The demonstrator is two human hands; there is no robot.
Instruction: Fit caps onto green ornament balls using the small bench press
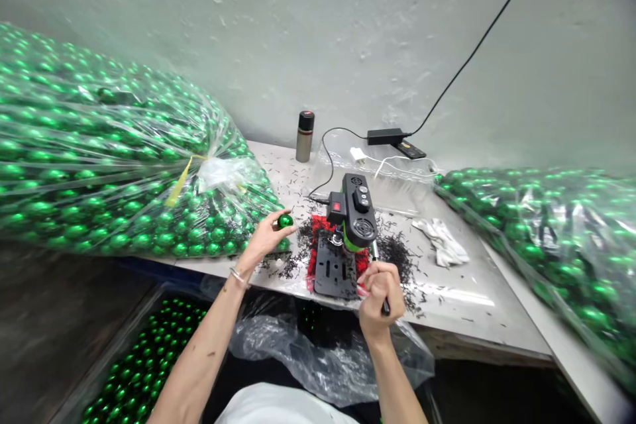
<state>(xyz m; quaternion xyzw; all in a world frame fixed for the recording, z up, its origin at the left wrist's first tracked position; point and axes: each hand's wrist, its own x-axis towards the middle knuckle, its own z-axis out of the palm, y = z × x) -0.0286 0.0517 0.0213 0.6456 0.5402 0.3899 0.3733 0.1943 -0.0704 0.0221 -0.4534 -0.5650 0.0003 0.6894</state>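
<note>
Between the fingers of my left hand [268, 235] is a shiny green ball ornament [285, 220], held above the table's front edge, left of a small black and green machine [358, 212]. My right hand [381, 295] is wrapped round the black-tipped lever handle [385, 307] on the machine's right side. The machine has a red switch and a slotted black base plate [334, 271], which lies over a red sheet [313, 255]. Small black scraps [397, 255] are strewn around it.
Large clear bags of green balls flank me, one on the left [124, 165] and one on the right [556, 238]. Behind the machine stand a flask [305, 137], a clear tray [338, 175] and a power adapter [385, 137]. White gloves [442, 242] lie right. Below is a ball-filled container [144, 358].
</note>
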